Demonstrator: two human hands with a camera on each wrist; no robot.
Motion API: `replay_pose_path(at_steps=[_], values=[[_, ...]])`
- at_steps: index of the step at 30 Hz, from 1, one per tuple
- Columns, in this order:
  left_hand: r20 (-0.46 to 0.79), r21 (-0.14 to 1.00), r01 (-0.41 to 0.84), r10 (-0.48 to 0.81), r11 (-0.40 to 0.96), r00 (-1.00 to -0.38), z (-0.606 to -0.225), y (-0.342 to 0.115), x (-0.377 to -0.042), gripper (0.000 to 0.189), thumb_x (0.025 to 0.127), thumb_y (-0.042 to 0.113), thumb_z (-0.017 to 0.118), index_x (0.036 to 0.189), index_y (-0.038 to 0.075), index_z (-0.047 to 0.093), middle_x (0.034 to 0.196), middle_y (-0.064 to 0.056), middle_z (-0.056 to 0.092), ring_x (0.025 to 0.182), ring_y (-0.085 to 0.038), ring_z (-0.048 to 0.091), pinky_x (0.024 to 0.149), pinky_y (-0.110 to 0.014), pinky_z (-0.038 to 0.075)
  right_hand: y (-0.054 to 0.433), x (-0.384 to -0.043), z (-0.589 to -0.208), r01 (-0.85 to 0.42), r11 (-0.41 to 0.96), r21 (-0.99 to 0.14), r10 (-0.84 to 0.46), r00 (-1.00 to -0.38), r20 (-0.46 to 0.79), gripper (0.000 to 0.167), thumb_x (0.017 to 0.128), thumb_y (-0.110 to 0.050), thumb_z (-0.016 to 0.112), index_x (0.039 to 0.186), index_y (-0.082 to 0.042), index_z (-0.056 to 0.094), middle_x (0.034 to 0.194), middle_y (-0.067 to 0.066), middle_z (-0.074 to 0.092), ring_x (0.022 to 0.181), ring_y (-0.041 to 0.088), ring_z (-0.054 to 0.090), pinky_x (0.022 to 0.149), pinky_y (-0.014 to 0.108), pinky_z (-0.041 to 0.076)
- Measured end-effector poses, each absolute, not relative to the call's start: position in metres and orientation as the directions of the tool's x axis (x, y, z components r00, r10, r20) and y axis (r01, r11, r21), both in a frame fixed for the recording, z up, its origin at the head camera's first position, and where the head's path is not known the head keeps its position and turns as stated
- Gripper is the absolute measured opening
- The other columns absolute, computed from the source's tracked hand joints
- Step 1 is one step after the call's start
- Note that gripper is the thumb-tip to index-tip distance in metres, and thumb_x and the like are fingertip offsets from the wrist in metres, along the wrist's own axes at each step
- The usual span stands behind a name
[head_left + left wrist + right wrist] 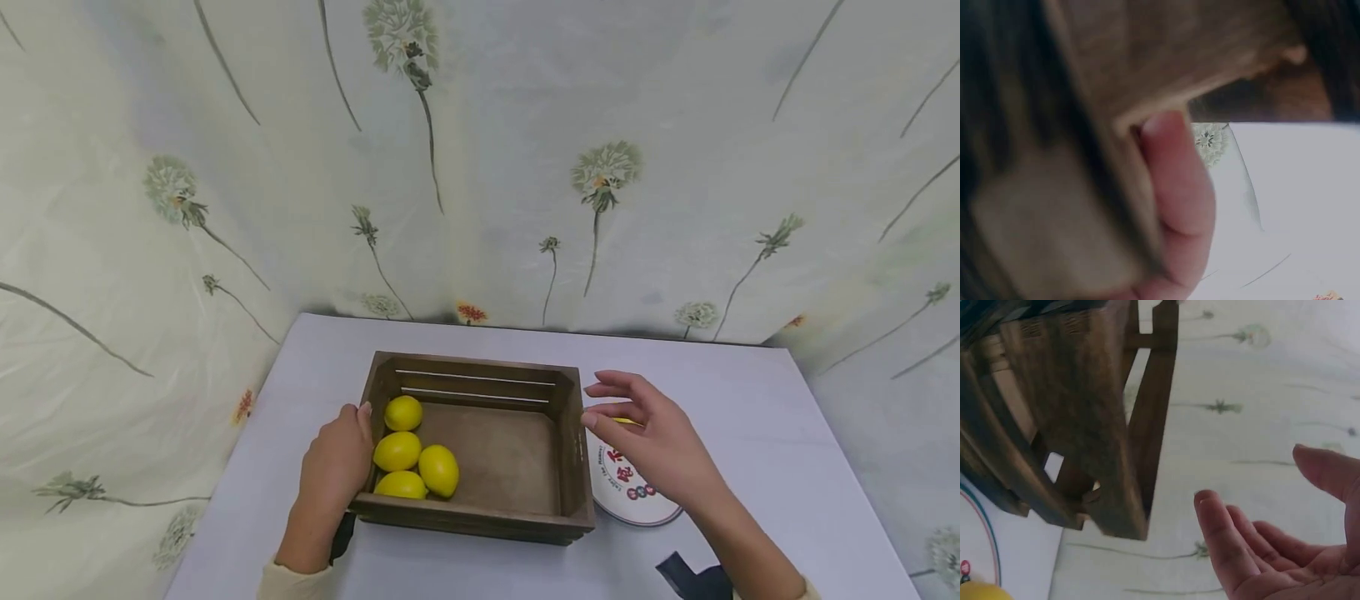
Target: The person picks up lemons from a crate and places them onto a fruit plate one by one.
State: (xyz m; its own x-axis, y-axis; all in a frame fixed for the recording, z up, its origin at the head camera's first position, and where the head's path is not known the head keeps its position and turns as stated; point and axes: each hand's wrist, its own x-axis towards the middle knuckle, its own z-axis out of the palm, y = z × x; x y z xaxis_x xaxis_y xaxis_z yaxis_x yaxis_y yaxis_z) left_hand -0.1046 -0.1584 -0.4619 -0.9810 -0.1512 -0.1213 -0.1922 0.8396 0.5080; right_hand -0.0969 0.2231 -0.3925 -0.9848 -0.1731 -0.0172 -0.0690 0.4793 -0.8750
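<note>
Brown wooden crate (480,518) on white counter (750,400) – four lemons (438,471) bunched at its left end.
Left hand (337,454) grasps crate's left wall; right hand (667,442) released, fingers loosely bent, just beside right wall – above a printed plate (630,506) bearing something yellow (985,592), mostly hidden.

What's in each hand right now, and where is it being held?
The left hand grips the wooden crate by its left end wall. The right hand holds nothing, its fingers spread beside the crate's right end.
</note>
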Motion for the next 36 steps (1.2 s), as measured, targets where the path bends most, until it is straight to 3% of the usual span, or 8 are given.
replay_pose_path(at_steps=[6, 11, 16, 22, 28, 36], values=[[-0.119, 0.491, -0.204, -0.166, 0.847, -0.979, -0.464, -0.163, -0.100, 0.044, 0.114, 0.027, 0.038, 0.106, -0.012, 0.058, 0.066, -0.012, 0.055, 0.052, -0.026, 0.055, 0.047, -0.040, 0.051, 0.199, -0.106, -0.385, -0.184, 0.344, -0.921, -0.341, -0.938, 0.059, 0.047, 0.098, -0.018, 0.076, 0.141, -0.010, 0.058, 0.130, 0.007, 0.067, 0.113, 0.019, 0.070, 0.091, 0.030, 0.058], [-0.122, 0.509, -0.207, -0.168, 0.836, -0.978, -0.463, -0.163, -0.098, 0.047, 0.115, 0.028, 0.035, 0.099, -0.010, 0.058, 0.064, -0.011, 0.052, 0.052, -0.026, 0.053, 0.047, -0.040, 0.048, 0.178, -0.116, -0.383, -0.217, 0.332, -0.918, -0.403, -0.912, 0.070, 0.041, 0.098, -0.021, 0.077, 0.136, -0.013, 0.063, 0.125, 0.002, 0.069, 0.112, 0.019, 0.071, 0.093, 0.029, 0.056], [-0.114, 0.540, -0.197, -0.161, 0.818, -0.980, -0.465, -0.162, -0.101, 0.048, 0.115, 0.029, 0.034, 0.102, -0.010, 0.060, 0.066, -0.011, 0.053, 0.054, -0.026, 0.053, 0.049, -0.040, 0.049, 0.159, -0.125, -0.383, -0.248, 0.381, -0.891, -0.469, -0.882, 0.045, 0.042, 0.096, -0.023, 0.079, 0.134, -0.013, 0.064, 0.126, 0.000, 0.069, 0.112, 0.020, 0.070, 0.094, 0.031, 0.056], [-0.111, 0.555, -0.211, -0.179, 0.805, -0.978, -0.465, -0.163, -0.101, 0.048, 0.115, 0.030, 0.034, 0.097, -0.006, 0.059, 0.063, -0.010, 0.050, 0.052, -0.026, 0.051, 0.047, -0.040, 0.046, 0.132, -0.138, -0.382, -0.304, 0.439, -0.846, -0.548, -0.837, 0.017, 0.053, 0.096, -0.030, 0.079, 0.142, -0.014, 0.058, 0.130, 0.000, 0.067, 0.115, 0.022, 0.069, 0.096, 0.040, 0.056], [-0.105, 0.586, -0.205, -0.178, 0.784, -0.978, -0.467, -0.160, -0.104, 0.049, 0.115, 0.032, 0.034, 0.096, -0.005, 0.059, 0.063, -0.008, 0.049, 0.051, -0.024, 0.049, 0.046, -0.037, 0.043, 0.102, -0.163, -0.396, -0.329, 0.476, -0.815, -0.574, -0.819, -0.005, 0.066, 0.095, -0.037, 0.080, 0.150, -0.015, 0.050, 0.131, -0.002, 0.064, 0.115, 0.017, 0.068, 0.095, 0.033, 0.056], [-0.114, 0.629, -0.214, -0.183, 0.748, -0.976, -0.470, -0.160, -0.105, 0.047, 0.115, 0.031, 0.035, 0.096, -0.004, 0.060, 0.064, -0.008, 0.050, 0.051, -0.023, 0.049, 0.046, -0.034, 0.043, 0.067, -0.185, -0.426, -0.364, 0.571, -0.736, -0.649, -0.748, -0.134, 0.095, 0.090, -0.044, 0.083, 0.163, -0.009, 0.032, 0.155, 0.013, 0.051, 0.133, 0.030, 0.059, 0.106, 0.046, 0.050]])
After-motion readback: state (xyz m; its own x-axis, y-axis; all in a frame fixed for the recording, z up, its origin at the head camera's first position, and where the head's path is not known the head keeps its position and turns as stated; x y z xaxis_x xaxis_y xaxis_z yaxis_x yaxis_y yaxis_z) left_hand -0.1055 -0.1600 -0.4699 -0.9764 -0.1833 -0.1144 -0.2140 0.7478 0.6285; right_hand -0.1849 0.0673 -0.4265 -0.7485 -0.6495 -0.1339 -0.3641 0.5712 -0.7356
